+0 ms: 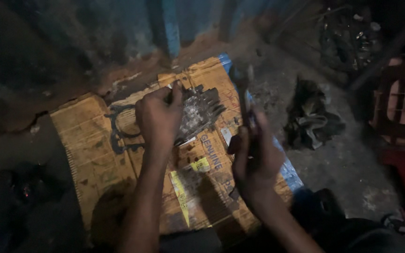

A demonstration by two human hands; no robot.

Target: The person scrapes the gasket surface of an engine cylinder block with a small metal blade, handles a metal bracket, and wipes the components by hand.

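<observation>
On the floor, I note flattened cardboard [94, 140] carrying a finned metal engine part [200, 110]. Left hand [158, 117] clamps its edge, steadying it. Right hand [256, 161] is closed around a blurred slim tool [244, 91], raised beside the part; work appears unfinished.

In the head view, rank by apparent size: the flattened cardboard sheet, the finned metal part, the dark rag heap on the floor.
1. Flattened cardboard sheet, clearly largest.
2 and 3. Dark rag heap and finned metal part look alike in size; the left hand hides some of the part, so no ranking.
</observation>
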